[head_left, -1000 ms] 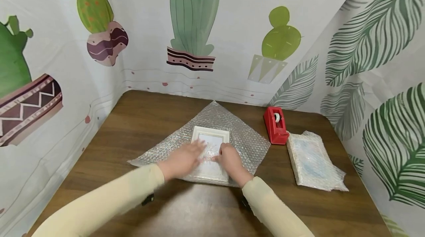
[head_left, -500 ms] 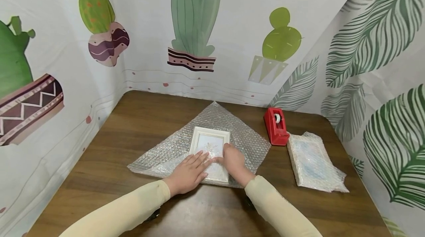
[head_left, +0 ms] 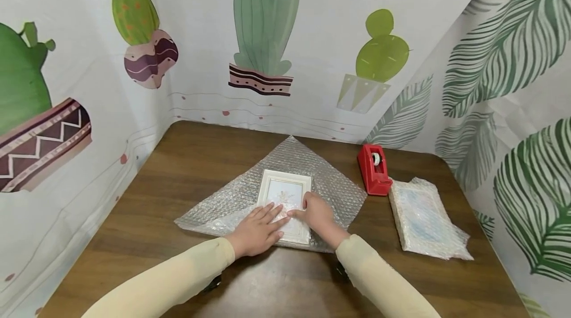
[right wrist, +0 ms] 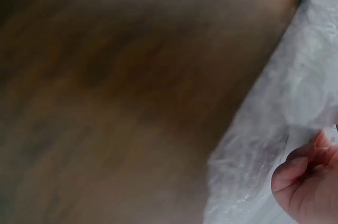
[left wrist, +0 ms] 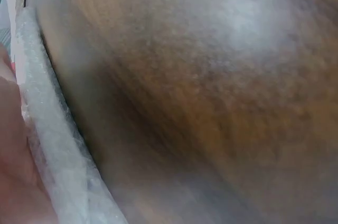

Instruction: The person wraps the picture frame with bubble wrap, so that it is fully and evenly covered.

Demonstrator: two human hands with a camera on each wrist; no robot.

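A white picture frame (head_left: 288, 178) lies face up on a sheet of bubble wrap (head_left: 327, 174), whose near part is folded over the frame's lower half. My left hand (head_left: 256, 231) rests flat on that fold, fingers stretched over the frame. At the frame's right edge, my right hand (head_left: 318, 216) has curled fingers, with its thumb reaching left to the wrap near the left fingertips. The right wrist view shows the curled right hand (right wrist: 311, 184) against the bubble wrap (right wrist: 296, 92). In the left wrist view, part of the left hand (left wrist: 18, 155) lies along the folded bubble wrap (left wrist: 63, 145).
A red tape dispenser (head_left: 374, 172) with a roll of tape stands at the back right. Beside it lies a flat item in bubble wrap (head_left: 424, 219). The brown wooden table (head_left: 200, 147) meets a printed cloth backdrop (head_left: 200, 60) behind and at the sides.
My left hand, blurred in motion over the frame a second ago, has come down and settled flat on the folded wrap. The right hand stays at the frame's right edge.
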